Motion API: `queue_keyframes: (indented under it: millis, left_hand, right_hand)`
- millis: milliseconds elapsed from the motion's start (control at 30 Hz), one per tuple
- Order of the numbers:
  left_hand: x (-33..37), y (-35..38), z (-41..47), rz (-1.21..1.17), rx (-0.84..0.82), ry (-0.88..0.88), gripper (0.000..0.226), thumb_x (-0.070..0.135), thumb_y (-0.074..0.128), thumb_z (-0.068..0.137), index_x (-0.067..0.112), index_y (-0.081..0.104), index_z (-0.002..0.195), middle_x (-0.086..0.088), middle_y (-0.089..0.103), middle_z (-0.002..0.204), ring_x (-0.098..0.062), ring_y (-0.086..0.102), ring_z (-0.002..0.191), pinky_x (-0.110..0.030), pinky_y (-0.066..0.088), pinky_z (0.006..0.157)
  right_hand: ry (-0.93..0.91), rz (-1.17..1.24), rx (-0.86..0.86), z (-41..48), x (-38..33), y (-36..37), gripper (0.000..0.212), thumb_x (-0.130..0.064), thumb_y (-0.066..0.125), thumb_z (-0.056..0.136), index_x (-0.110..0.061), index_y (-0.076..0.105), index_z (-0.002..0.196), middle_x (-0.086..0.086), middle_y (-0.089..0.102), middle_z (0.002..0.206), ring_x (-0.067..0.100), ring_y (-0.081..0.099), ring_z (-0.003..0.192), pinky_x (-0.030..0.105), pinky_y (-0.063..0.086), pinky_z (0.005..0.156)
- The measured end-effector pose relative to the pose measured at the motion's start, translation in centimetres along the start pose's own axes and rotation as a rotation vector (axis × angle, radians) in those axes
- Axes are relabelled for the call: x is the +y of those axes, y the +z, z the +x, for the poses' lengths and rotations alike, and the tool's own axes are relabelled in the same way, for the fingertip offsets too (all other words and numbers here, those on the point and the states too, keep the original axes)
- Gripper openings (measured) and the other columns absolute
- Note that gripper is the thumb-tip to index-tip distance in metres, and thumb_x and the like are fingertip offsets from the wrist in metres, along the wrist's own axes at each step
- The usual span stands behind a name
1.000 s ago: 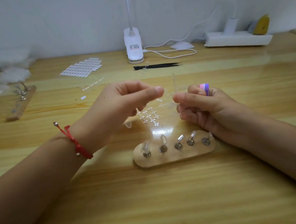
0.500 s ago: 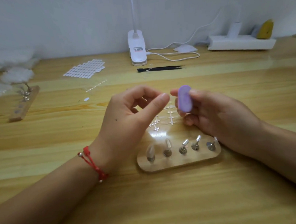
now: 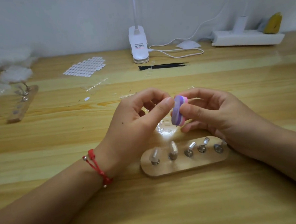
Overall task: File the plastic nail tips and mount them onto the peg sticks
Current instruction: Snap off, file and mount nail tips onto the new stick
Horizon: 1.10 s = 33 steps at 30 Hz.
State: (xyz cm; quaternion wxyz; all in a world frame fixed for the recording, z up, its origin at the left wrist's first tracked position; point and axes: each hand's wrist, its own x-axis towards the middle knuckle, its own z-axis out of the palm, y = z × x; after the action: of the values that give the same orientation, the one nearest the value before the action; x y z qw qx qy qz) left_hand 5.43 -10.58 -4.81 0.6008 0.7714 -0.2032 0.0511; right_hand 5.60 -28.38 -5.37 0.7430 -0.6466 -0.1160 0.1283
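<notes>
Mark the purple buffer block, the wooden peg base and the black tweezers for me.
Buffer block (image 3: 177, 111): head view, purple face.
Peg base (image 3: 191, 167): head view, bare front wood.
Tweezers (image 3: 163, 65): head view, mid-shaft.

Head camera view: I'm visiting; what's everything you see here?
file block: one, purple and pink, held up at centre
peg holder: one, tan, near centre
peg sticks: five, silvery, in that holder
nail tips: two, clear, on the two leftmost sticks
second holder: one, tan, far left
sheet of oval pieces: one, white, back left
clip lamp: one, white, back centre
tweezers: one, black, before the lamp
power strip: one, white, back right
bracelet: one, red, left wrist
left-hand grip: one, fingertips at the file block; anything pinched is hidden
right-hand grip: one, holds the file block
</notes>
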Motion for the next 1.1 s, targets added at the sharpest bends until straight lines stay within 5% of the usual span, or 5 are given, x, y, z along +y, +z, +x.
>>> queue_keyframes:
  millis: [167,333,1100]
  left_hand:
    - [-0.17,-0.16,0.05,-0.051,-0.006,-0.043,0.013,0.023,0.061,0.086,0.019,0.063,0.073,0.014,0.05,0.062,0.001,0.041,0.055,-0.009,0.031,0.052]
    - [-0.33,-0.01,0.06,-0.061,-0.044,-0.078,0.014,0.028,0.058,0.081,0.018,0.064,0.074,-0.001,0.053,0.071,-0.007,0.044,0.066,-0.017,0.035,0.059]
    - [0.08,0.07,0.07,-0.054,-0.046,-0.061,0.017,0.026,0.055,0.083,0.013,0.062,0.073,-0.009,0.051,0.071,-0.01,0.042,0.064,-0.015,0.034,0.057]
  right_hand:
    - [0.008,0.042,0.009,-0.16,-0.26,0.13,0.025,-0.03,0.079,0.059,-0.022,0.076,0.082,0.011,0.074,0.08,0.016,0.072,0.072,0.023,0.057,0.066]
    - [0.002,0.09,0.082,-0.12,-0.25,0.11,0.028,-0.028,0.076,0.061,-0.015,0.071,0.086,0.01,0.074,0.077,0.014,0.071,0.069,0.022,0.057,0.064]
    - [0.05,0.044,0.013,-0.06,-0.44,0.12,0.029,-0.03,0.076,0.062,-0.019,0.075,0.088,0.009,0.073,0.078,0.015,0.071,0.068,0.024,0.058,0.065]
